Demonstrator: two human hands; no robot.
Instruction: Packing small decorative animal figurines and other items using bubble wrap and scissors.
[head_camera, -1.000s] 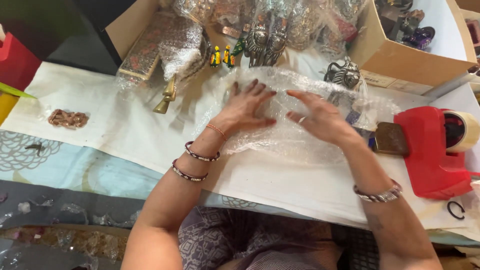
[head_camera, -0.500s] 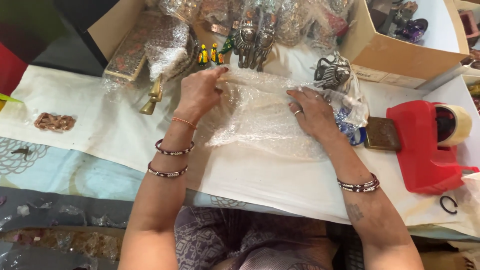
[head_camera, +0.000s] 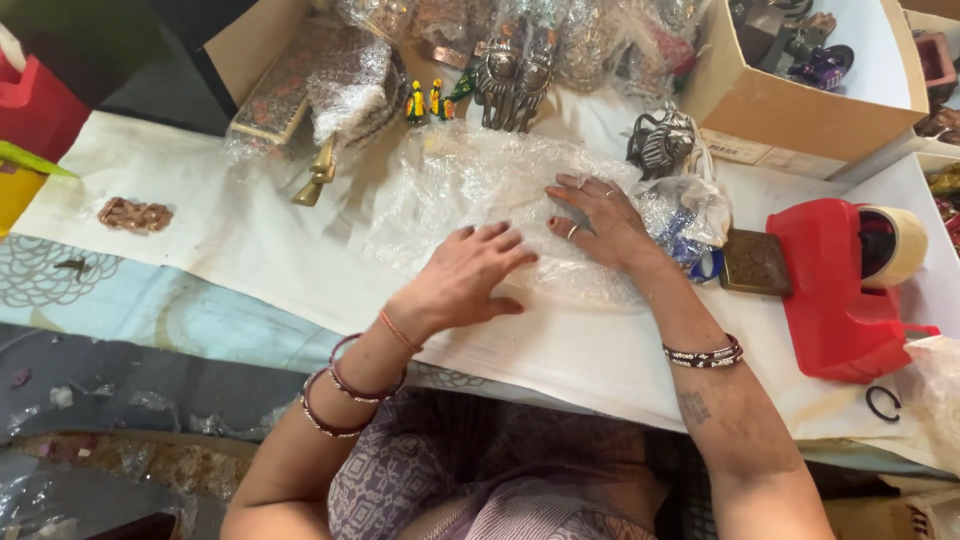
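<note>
Centre frame: my left hand (head_camera: 470, 275) and right hand (head_camera: 598, 218), both open and gripping nothing, press the bubble wrap sheet (head_camera: 480, 185) flat; folding needs a firm edge grip.

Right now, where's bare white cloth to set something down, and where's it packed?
Free: the white cloth between the copper chain pile and the bubble wrap, and the strip between the right hand and the red tape dispenser. Crowded: the far edge, with wrapped figurines and cardboard boxes. The left hand also presses the wrap.

red tape dispenser (head_camera: 838, 290), clear bubble wrap (head_camera: 480, 190), perhaps brass figurine (head_camera: 318, 172)
</note>
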